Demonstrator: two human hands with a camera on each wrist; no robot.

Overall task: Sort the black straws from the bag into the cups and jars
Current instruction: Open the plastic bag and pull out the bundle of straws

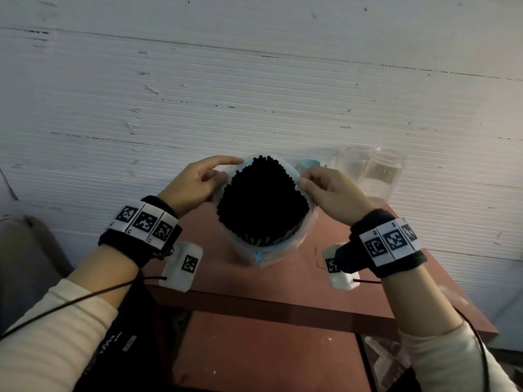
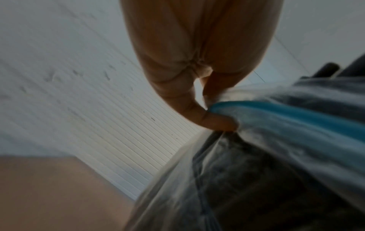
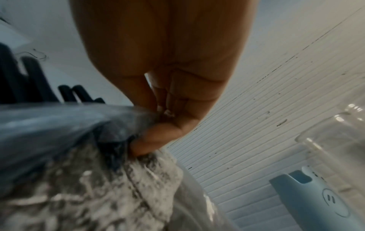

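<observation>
While our left hand pinches one side of the bag mouth and our right hand pinches the other, the black straws stand bundled inside it over the bench — the opening step, we judge. Next we must free one hand to draw straws toward the blue cup and clear jars — all at the right.

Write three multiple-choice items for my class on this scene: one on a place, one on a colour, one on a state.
1. Where do the clear jars stand?
A. right of the bag
B. left of the bag
C. on the floor

2. What colour are the straws?
A. white
B. red
C. black

3. How is the bag?
A. sealed flat
B. held open
C. empty

Key: 1 A, they show beyond the right hand. 2 C, dark ends fill the opening. 3 B, the left hand and right hand pinch its rim apart.
</observation>
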